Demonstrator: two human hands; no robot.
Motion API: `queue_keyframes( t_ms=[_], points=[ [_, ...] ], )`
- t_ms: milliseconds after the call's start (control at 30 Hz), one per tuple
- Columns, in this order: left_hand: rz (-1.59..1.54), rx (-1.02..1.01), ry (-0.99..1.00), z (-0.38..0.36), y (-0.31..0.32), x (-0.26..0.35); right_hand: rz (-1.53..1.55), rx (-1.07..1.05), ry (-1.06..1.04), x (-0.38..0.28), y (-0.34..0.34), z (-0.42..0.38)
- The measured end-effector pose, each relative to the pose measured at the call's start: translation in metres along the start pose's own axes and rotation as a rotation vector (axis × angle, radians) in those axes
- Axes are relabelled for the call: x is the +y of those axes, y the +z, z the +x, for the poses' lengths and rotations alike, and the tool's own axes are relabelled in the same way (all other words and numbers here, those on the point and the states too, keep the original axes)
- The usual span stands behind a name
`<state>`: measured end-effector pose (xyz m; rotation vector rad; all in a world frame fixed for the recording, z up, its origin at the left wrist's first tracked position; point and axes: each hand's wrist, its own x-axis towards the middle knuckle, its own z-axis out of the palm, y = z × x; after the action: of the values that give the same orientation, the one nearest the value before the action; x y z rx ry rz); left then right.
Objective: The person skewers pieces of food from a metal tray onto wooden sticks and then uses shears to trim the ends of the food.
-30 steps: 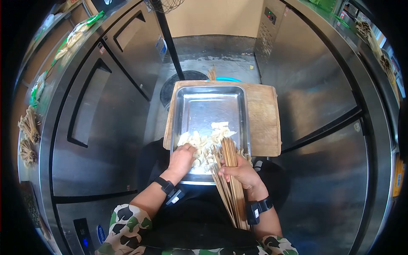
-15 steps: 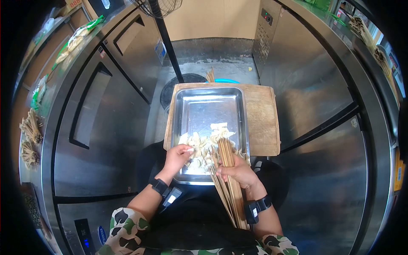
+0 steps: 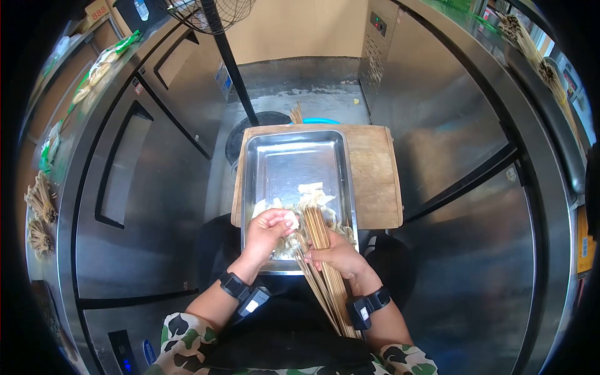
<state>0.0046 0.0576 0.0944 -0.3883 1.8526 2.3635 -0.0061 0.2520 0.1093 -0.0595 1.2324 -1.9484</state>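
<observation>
My left hand (image 3: pixel 264 236) is closed in a pinch on a pale, thin food slice (image 3: pixel 291 219) whose kind I cannot make out. In my right hand (image 3: pixel 342 257) is a thick bundle of bamboo skewers (image 3: pixel 319 232); their upper ends point away from me and a few splay to the left. Both hands are over the near half of a rectangular steel tray (image 3: pixel 297 164). More whitish slices (image 3: pixel 315 195) lie heaped there, partly hidden by the hands and the skewers.
A wooden board (image 3: pixel 377 178) supports the tray. Steel cabinets (image 3: pixel 462 125) flank me on both sides, with skewer bundles (image 3: pixel 41 199) on the left counter. Behind the board are a fan's pole (image 3: pixel 231 62), a dark round container (image 3: pixel 250 132) and a blue rim (image 3: pixel 319 120).
My left hand has moved in toward the skewer tips, bringing the pale slice with it. My right hand still grips the skewers. The whole view has shifted slightly.
</observation>
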Motion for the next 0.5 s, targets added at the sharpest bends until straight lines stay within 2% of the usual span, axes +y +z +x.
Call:
queue_keyframes(
  t_ms=[300, 500],
  points=[
    [0.011, -0.045, 0.104, -0.005, 0.003, -0.002, 0.017, 0.001, 0.004, -0.004, 0.002, -0.001],
    [0.537, 0.016, 0.358, -0.023, 0.021, 0.01, -0.008, 0.015, 0.0, 0.005, -0.005, 0.003]
  ],
)
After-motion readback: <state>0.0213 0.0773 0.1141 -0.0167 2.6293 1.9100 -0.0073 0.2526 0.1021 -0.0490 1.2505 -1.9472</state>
